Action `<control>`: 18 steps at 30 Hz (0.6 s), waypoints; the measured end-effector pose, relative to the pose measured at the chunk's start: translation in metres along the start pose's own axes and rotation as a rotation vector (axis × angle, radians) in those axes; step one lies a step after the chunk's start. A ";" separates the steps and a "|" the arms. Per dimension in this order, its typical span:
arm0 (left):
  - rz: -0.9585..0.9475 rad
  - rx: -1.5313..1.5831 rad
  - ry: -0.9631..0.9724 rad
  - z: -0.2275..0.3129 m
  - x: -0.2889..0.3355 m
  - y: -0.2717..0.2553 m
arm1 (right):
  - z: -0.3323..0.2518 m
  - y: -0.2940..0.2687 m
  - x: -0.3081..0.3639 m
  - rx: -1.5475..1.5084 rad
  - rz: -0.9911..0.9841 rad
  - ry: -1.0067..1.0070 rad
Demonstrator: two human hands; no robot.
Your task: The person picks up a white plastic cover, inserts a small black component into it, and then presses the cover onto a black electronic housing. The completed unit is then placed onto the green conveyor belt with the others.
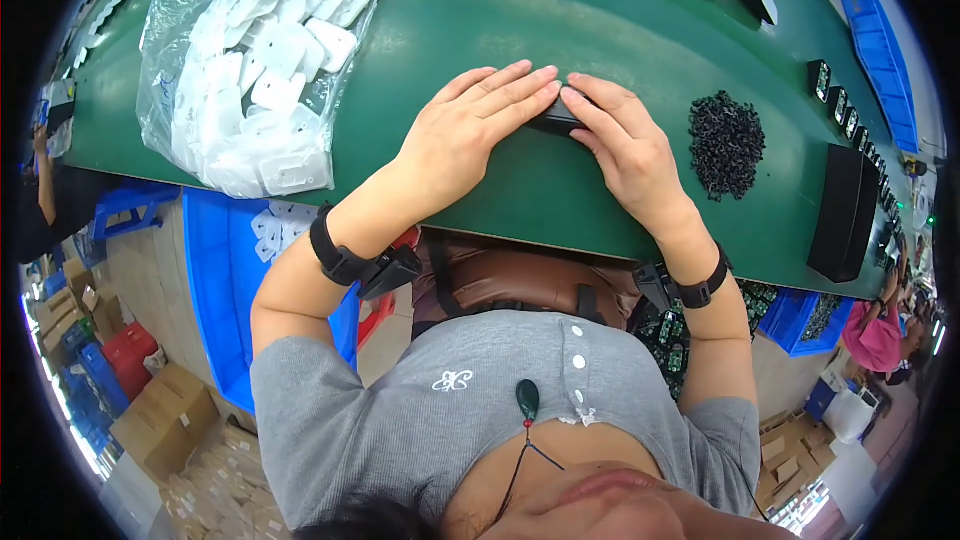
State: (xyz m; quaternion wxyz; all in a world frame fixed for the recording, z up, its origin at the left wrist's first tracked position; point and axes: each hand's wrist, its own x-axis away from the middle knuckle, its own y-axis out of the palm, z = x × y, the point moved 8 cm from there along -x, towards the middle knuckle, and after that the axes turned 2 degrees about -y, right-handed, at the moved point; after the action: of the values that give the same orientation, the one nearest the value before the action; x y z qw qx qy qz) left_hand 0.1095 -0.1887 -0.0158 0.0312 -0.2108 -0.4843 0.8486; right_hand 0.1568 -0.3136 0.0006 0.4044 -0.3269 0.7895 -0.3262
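Cardboard box [165, 418], blue stool [135, 206], seemingly a red bin [130, 358]

Black part [555, 120]: small, boxy, dark all over, faint sheen on the exposed face, only a short near-side section visible. It's over the green tabletop [600, 10], caught between both hands, left hand [465, 130] fingers laid across its top from the left, right hand [630, 145] fingers and thumb around its right end. Outline and far side are hidden under the fingers; can't tell if it's resting flat or slightly raised, or whether it's open or closed.
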 end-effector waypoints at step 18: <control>0.151 -0.330 0.054 0.021 0.006 0.005 | 0.015 0.006 0.003 -0.272 0.010 0.229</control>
State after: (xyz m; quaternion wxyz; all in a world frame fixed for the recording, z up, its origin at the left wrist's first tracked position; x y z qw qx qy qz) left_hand 0.0971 -0.2069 -0.0131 -0.0544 -0.2715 -0.5986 0.7517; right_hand 0.1663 -0.3165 -0.0117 0.2655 -0.3352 0.8689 -0.2493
